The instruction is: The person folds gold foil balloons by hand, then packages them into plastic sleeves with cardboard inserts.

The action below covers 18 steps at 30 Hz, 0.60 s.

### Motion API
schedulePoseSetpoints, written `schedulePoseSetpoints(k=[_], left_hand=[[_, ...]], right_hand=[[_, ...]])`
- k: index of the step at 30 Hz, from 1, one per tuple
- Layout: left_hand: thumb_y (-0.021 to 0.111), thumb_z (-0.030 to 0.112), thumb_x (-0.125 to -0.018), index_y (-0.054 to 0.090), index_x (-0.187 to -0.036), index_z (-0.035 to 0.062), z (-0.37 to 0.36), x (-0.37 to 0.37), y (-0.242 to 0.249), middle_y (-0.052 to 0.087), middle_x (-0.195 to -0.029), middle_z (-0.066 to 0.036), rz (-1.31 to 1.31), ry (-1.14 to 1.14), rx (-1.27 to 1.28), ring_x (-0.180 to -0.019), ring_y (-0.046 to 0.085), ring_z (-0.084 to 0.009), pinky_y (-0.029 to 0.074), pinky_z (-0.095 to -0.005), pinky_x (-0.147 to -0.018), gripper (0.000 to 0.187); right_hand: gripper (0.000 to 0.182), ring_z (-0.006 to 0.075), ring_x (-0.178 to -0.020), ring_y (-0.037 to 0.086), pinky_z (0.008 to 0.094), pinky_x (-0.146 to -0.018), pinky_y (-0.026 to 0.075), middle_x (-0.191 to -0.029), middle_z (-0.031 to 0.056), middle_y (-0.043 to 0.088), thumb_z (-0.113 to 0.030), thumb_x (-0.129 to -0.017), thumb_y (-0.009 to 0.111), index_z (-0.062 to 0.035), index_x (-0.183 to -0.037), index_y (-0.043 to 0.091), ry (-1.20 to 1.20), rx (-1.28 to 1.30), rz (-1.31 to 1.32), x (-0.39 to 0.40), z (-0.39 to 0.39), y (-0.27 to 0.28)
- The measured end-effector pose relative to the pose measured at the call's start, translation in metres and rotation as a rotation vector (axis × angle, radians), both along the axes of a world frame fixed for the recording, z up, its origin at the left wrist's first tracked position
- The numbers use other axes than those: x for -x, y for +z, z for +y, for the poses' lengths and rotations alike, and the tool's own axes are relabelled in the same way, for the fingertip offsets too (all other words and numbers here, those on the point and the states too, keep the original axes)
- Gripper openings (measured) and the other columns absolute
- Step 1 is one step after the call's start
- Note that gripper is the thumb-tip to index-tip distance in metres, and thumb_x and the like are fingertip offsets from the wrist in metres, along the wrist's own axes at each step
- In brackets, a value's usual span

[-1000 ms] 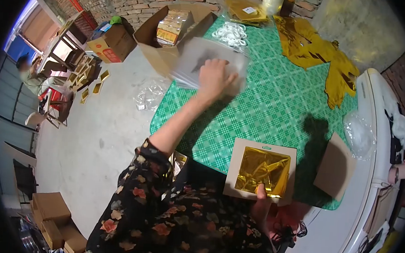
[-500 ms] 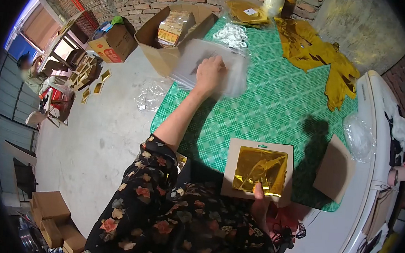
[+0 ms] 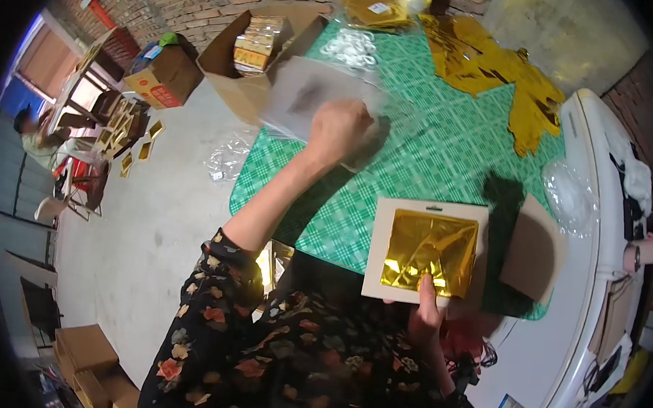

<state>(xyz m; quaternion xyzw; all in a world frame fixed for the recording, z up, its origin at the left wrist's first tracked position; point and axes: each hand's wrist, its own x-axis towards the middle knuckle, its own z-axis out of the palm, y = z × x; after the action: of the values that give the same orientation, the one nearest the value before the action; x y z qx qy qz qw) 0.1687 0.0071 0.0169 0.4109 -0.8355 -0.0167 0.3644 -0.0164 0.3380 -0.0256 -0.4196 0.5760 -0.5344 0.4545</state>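
My left hand (image 3: 338, 134) is closed at the right edge of a stack of clear plastic bags (image 3: 295, 97), pinching a thin clear bag (image 3: 397, 120) that trails to its right. Motion blurs its fingertips. My right hand (image 3: 429, 304) grips a light cardboard frame (image 3: 378, 244) by its lower edge, thumb on the front. Shiny gold foil (image 3: 432, 244) fills the middle of that frame, and a small slot shows near its top. The other right fingers are mostly hidden behind it.
White rings (image 3: 349, 48), gold film (image 3: 470, 59) and a brown card (image 3: 533, 250) lie on the green checked table (image 3: 325, 219). An open carton (image 3: 233, 86) stands beyond its left edge. Another person (image 3: 43, 138) sits far left.
The view has shifted slightly. My left hand has moved right across the bags, drawing clear plastic along. My right hand has raised the framed foil a little and brought it nearer.
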Motion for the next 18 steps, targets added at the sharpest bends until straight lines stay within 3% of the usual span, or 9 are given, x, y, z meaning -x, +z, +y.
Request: schedulePoseSetpoints(k=[1, 2, 5, 11, 14, 18], left_hand=[[0.075, 0.012, -0.083, 0.065, -0.084, 0.0065, 0.005, 0.007, -0.004, 0.066, -0.079, -0.012, -0.014, -0.033, 0.042, -0.079, 0.065, -0.0343, 0.052, -0.0453, -0.071, 0.011], [0.074, 0.012, -0.083, 0.065, -0.084, 0.0064, 0.013, 0.016, -0.004, 0.066, -0.079, -0.012, -0.024, -0.081, 0.041, -0.079, 0.065, -0.0344, 0.052, -0.0453, -0.071, 0.011], [0.072, 0.012, -0.085, 0.063, -0.084, 0.006, 0.041, 0.04, 0.001, 0.065, -0.078, -0.014, -0.034, -0.195, 0.01, -0.082, 0.064, -0.0351, 0.052, -0.0457, -0.074, 0.011], [0.071, 0.016, -0.088, 0.061, -0.084, 0.0047, 0.075, 0.072, -0.008, 0.064, -0.077, -0.014, -0.027, -0.349, -0.129, -0.083, 0.064, -0.0361, 0.052, -0.047, -0.075, 0.015], [0.07, 0.018, -0.09, 0.062, -0.085, 0.003, 0.084, 0.079, -0.007, 0.063, -0.077, -0.015, 0.036, -0.351, -0.251, -0.083, 0.064, -0.0365, 0.052, -0.0471, -0.075, 0.017], [0.069, 0.022, -0.091, 0.064, -0.089, 0.0035, 0.09, 0.084, -0.007, 0.066, -0.086, -0.016, 0.047, -0.376, -0.411, -0.087, 0.063, -0.0394, 0.051, -0.0505, -0.075, 0.019]], right_hand=[[0.032, 0.0286, -0.095, 0.07, 0.0386, -0.086, 0.059, -0.118, 0.0192, 0.064, -0.008, -0.107, 0.046, 0.0069, -0.136, 0.049, -0.077, -0.013, -0.453, -0.007, -0.016, 0.026], [0.03, 0.0259, -0.083, 0.069, 0.0384, -0.075, 0.059, -0.112, 0.0158, 0.064, -0.011, -0.109, 0.044, 0.0036, -0.135, 0.046, -0.123, 0.026, -0.429, -0.008, -0.018, 0.019], [0.028, 0.0249, -0.082, 0.069, 0.0381, -0.071, 0.06, -0.109, 0.0147, 0.064, -0.009, -0.108, 0.044, 0.0034, -0.133, 0.047, -0.207, 0.05, -0.39, 0.004, -0.018, -0.015], [0.028, 0.0232, -0.081, 0.068, 0.0347, -0.07, 0.059, -0.109, 0.0141, 0.065, -0.009, -0.107, 0.048, 0.0041, -0.132, 0.049, -0.158, -0.003, -0.242, 0.015, -0.009, 0.009], [0.03, 0.0217, -0.091, 0.067, 0.0344, -0.08, 0.057, -0.114, 0.0131, 0.064, -0.007, -0.106, 0.051, 0.0044, -0.134, 0.05, -0.23, -0.165, -0.226, 0.015, 0.0, 0.011], [0.036, 0.0199, -0.118, 0.056, 0.0345, -0.104, 0.044, -0.129, 0.0117, 0.06, -0.008, -0.104, 0.056, 0.0043, -0.137, 0.051, -0.239, -0.063, -0.162, 0.007, 0.001, 0.014]])
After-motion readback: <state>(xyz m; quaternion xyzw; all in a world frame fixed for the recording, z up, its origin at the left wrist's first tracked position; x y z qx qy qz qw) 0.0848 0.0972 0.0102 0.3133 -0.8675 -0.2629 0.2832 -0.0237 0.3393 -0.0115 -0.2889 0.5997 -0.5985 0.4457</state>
